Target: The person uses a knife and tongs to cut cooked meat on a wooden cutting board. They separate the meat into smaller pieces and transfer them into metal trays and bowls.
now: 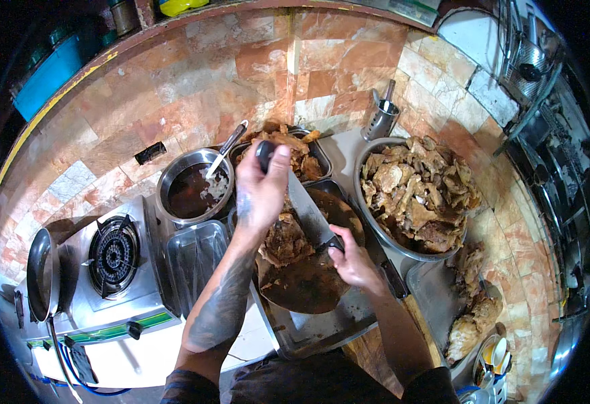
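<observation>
My right hand (353, 257) grips the black handle of a broad kitchen knife (309, 209), its blade slanting up-left toward my other hand. My left hand (264, 187) is closed round a black handle (265, 153); what that handle belongs to is hidden or merges with the blade. Below the knife, a piece of browned cooked meat (285, 242) lies on a round, dark chopping board (302, 288). The board rests in a metal tray (320, 336).
A large metal bowl (363, 212) of fried meat pieces stands right of the board. Behind are a smaller tray (329, 164) of meat and a sauce bowl (166, 212) with a ladle. A gas stove (145, 283) and pan (44, 272) stand left; a utensil holder (381, 121) is at the back.
</observation>
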